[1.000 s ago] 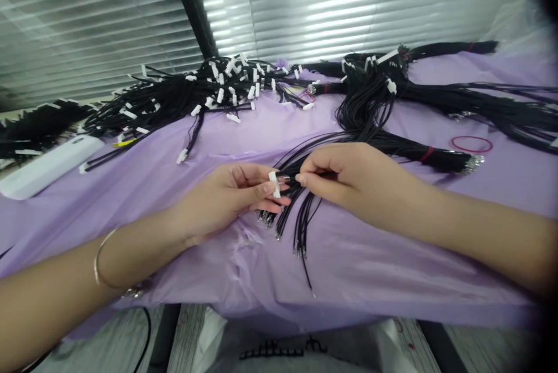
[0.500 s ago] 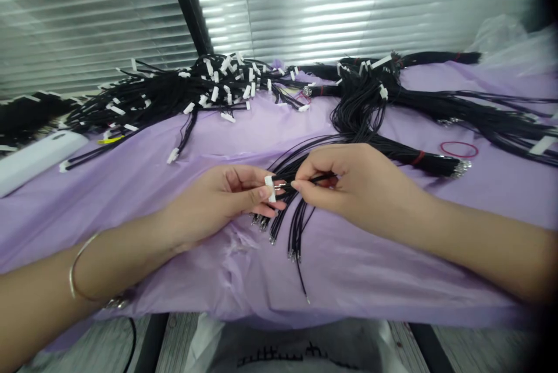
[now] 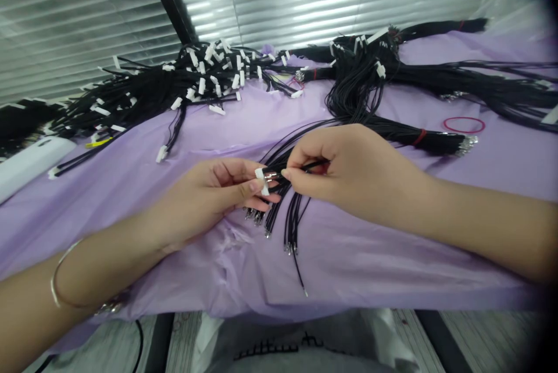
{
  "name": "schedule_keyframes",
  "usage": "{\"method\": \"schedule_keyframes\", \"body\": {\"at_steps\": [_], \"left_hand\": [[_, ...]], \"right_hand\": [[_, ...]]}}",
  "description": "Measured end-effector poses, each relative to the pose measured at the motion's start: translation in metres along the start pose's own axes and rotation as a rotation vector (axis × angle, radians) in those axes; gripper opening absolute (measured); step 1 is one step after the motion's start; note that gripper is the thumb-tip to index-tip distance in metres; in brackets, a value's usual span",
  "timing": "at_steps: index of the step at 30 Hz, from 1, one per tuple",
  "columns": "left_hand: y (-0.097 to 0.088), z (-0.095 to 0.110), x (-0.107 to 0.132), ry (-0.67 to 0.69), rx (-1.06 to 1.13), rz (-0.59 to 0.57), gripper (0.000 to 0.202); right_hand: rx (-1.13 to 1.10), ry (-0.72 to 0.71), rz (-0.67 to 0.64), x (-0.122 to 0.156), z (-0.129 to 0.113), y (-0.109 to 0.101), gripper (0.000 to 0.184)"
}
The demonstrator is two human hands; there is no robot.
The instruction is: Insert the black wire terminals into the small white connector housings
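My left hand (image 3: 213, 196) pinches a small white connector (image 3: 261, 180) between thumb and fingers at the table's middle. My right hand (image 3: 349, 167) pinches a thin black wire (image 3: 311, 165) and its metal tip meets the connector. Under both hands lies a loose fan of black wires (image 3: 288, 216) with metal terminals, spread on the purple cloth (image 3: 357, 257). A thin bracelet sits on my left wrist.
A heap of black wires with white connectors (image 3: 192, 79) lies at the back left. Bundled black wires (image 3: 418, 137) tied with red bands lie at the back right, beside a red rubber band (image 3: 464, 124). A white object (image 3: 26, 164) rests at the far left. Window blinds stand behind.
My hands stay together at the connector; the right fingers have brought the wire tip closer into it. The view has shifted slightly, so everything sits a little to the left.
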State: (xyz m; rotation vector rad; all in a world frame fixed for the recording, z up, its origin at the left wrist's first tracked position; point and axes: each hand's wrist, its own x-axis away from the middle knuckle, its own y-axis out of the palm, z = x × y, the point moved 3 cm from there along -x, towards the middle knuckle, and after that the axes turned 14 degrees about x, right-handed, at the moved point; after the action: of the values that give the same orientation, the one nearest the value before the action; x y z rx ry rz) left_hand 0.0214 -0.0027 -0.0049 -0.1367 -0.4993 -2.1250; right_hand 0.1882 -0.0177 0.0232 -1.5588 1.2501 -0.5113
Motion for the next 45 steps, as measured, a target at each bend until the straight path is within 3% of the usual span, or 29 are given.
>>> {"method": "schedule_keyframes", "body": {"at_steps": [17, 25, 45], "left_hand": [[-0.004, -0.002, -0.003, 0.014, -0.071, 0.054, 0.006], [-0.003, -0.002, -0.001, 0.033, -0.086, 0.038, 0.007], [0.004, -0.001, 0.001, 0.059, -0.128, 0.076, 0.006]], "right_hand": [[0.092, -0.075, -0.011, 0.001, -0.004, 0.007, 0.018], [0.084, 0.001, -0.035, -0.001, -0.006, 0.008, 0.019], [0.28, -0.093, -0.059, -0.002, -0.015, 0.012, 0.024]]}}
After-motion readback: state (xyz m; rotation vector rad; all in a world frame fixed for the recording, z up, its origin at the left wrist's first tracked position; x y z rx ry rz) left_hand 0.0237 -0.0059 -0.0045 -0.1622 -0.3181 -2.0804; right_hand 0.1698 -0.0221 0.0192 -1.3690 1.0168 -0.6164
